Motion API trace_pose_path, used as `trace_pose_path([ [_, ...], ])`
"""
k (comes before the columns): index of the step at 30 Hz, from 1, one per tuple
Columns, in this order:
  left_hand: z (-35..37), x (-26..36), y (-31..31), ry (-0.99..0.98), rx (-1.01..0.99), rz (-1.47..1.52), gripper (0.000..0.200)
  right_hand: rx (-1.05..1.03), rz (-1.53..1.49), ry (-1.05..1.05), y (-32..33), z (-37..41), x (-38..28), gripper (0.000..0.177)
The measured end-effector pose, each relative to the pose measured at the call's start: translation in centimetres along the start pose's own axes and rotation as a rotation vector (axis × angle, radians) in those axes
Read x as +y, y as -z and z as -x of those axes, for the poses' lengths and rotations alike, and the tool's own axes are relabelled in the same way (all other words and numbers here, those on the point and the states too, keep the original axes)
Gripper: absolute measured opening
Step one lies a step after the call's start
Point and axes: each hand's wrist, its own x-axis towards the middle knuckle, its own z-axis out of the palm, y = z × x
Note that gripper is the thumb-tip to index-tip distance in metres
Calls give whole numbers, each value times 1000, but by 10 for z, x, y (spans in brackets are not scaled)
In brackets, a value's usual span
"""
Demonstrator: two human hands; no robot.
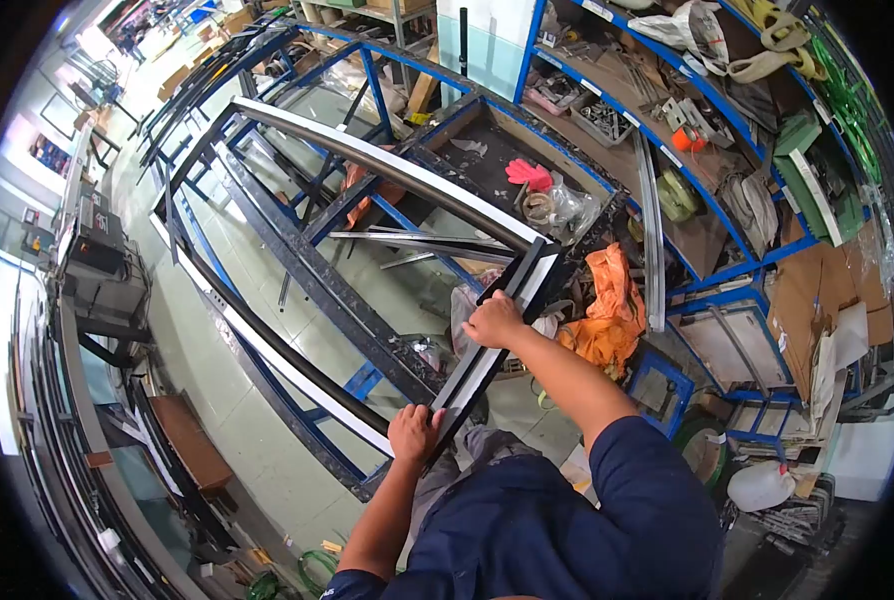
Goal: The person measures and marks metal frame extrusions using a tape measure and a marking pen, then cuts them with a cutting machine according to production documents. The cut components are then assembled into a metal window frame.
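White-and-black rectangular metal frame (542, 272) lies over the blue-and-black steel bench (319, 272), reaching its near edge; my left hand (414, 435) and right hand (497, 320) curl over the frame's near bar, their undersides hidden.

A pink glove (529, 176) lies near a tape roll (539, 207); orange cloth (608, 305) hangs crumpled beside a long metal bar (652, 235)

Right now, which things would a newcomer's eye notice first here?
First, the large black-and-white frame, lying across the blue-and-black metal stand, with the left hand and right hand on its near end. Then the crumpled orange sheet, right of the right hand, and the bright pink glove, farther away beside a tape roll.
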Motion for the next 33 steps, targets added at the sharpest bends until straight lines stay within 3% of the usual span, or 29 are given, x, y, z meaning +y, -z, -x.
trace_pose_path([
  [4,10,-6,-4,139,-54,-15,46,144,-98,51,-8,4,-8,42],
  [8,8,-11,-2,107,-189,1,45,75,-75,28,-7,10,-10,43],
  [11,13,-13,0,52,-185,-15,42,-6,-31,19,-7,11,-15,43],
  [14,19,-13,-2,0,-98,-86,38,92,-62,43,-13,14,-14,40],
  [18,23,-13,-6,-1,-76,-99,38,418,-163,120,-20,20,-11,35],
  [27,20,-11,-6,130,-180,-68,42,221,-96,94,-23,14,-7,35],
  [33,22,-14,-8,116,-152,-25,45,421,-176,165,-22,18,-4,37],
])
